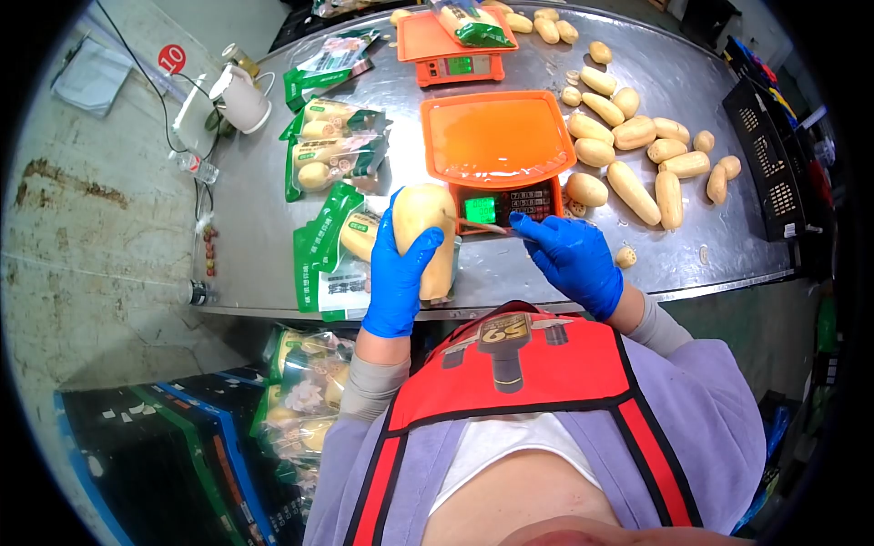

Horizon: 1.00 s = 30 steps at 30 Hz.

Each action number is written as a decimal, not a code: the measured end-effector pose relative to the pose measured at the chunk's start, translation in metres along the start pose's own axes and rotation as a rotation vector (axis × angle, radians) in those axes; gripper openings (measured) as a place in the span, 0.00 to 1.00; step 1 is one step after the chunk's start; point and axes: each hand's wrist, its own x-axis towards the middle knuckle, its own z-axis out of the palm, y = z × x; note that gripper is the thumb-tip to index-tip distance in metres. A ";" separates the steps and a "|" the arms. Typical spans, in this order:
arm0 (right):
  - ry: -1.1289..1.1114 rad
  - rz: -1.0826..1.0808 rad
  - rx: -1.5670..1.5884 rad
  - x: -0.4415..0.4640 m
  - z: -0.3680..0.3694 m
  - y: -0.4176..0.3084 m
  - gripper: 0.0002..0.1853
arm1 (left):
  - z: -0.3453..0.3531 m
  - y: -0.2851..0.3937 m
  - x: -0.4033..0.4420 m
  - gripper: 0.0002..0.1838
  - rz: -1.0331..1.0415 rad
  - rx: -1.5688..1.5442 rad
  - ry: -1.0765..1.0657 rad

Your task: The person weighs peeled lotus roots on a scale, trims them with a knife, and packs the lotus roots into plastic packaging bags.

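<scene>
Clamped around a pale yellow, two-lobed lotus root [432,217], the person's blue-gloved left hand [397,271] lays its thumb across the side facing the body. The root stands nearly upright in that hold, showing above and to the right of the palm; I can't tell whether its lower end touches the shiny metal table [728,238]. Just right of it, the blue-gloved right hand [575,262] has its fingers closed together on a thin, brownish, stick-like tool [487,227] that points at the root's upper right side. Beyond the two hands sits an orange scale [496,136] with a green-lit display. Green-and-clear plastic packets [341,255] lie left of the left hand, and loose, pale yellow lotus roots [635,193] spread beyond the right.
</scene>
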 end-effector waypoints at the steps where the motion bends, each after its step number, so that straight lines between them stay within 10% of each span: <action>1: 0.011 0.013 -0.018 0.001 0.000 0.000 0.21 | 0.000 0.001 0.000 0.36 0.002 0.025 0.003; 30: 0.004 -0.016 0.037 0.008 0.006 0.006 0.18 | -0.007 0.005 0.001 0.37 0.028 0.143 0.032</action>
